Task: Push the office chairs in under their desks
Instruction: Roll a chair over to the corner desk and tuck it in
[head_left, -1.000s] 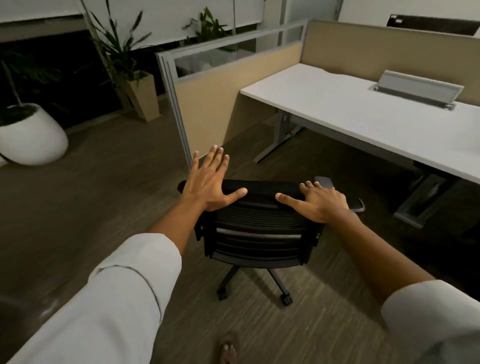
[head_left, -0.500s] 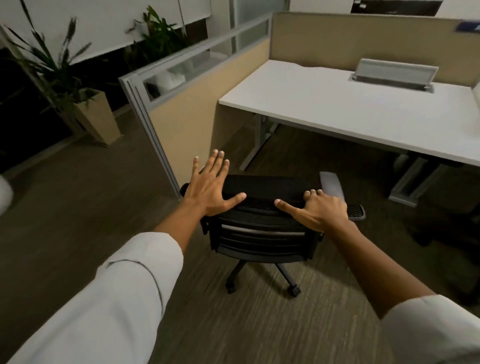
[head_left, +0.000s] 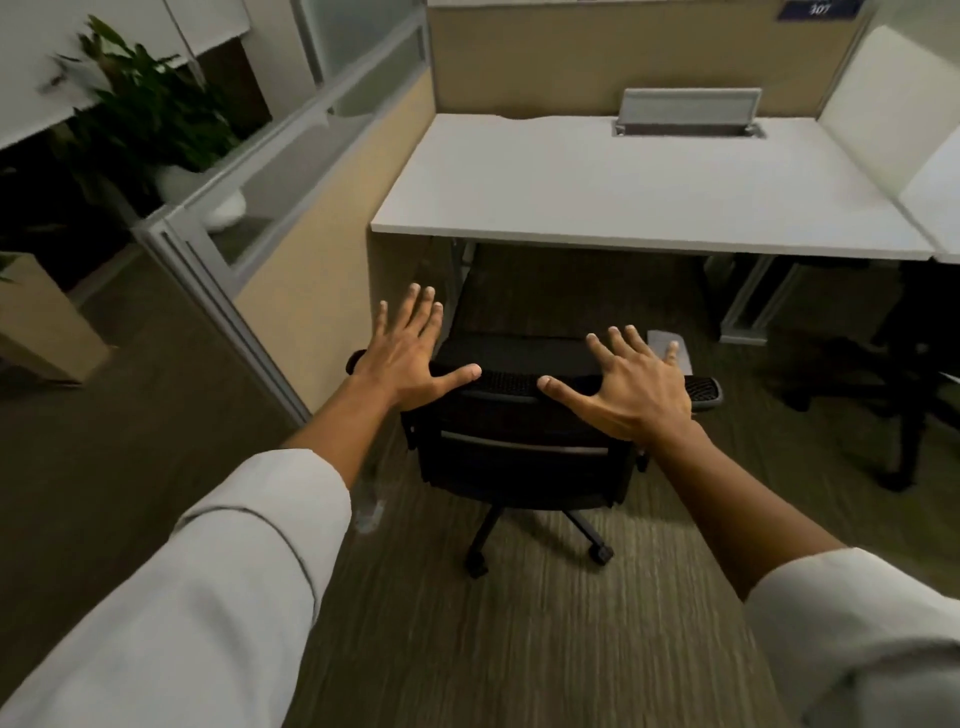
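- Both palms are flat on top of the chair back, fingers spread wide, nothing gripped.
- Left hand sits at the back's left corner; right hand at the right, thumbs pointing inward.
- The chair stands square to the desk, seat just short of its front edge, not yet tucked under.
- It's on castors over low carpet, so it should roll easily; light for its bulk, I'd say.
- The mesh back looks springy, so push on the stiff top rail.
- Armrests stick out sideways; whether they clear the underside is hard to judge from here.
- Another chair waits at the right.
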